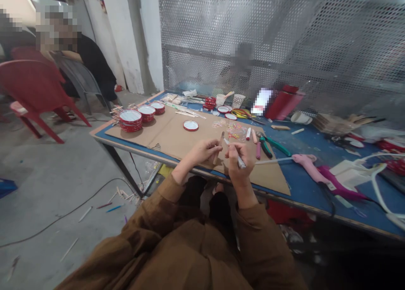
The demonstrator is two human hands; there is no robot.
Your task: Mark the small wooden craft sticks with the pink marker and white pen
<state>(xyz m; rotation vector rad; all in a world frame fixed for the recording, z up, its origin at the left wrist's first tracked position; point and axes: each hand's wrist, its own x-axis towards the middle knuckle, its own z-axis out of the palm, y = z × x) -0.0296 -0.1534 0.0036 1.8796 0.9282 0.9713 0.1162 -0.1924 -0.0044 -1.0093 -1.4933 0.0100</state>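
Note:
My left hand [202, 151] pinches a thin wooden stick [219, 148] that stands nearly upright over the near edge of the cardboard sheet [177, 138]. My right hand [239, 161] grips a white pen-like tool [234, 153], its tip pointing up-left toward the stick. Both hands hover close together just above the table's front edge. Brown sleeves cover my forearms.
Red round tins [130, 120] stand at the cardboard's far left, one lid [190, 125] lies mid-sheet. Green-handled pliers [271, 146], markers and small beads lie right of my hands. A pink glue gun [308, 165] and white cables sit right. A person sits far left near red chairs.

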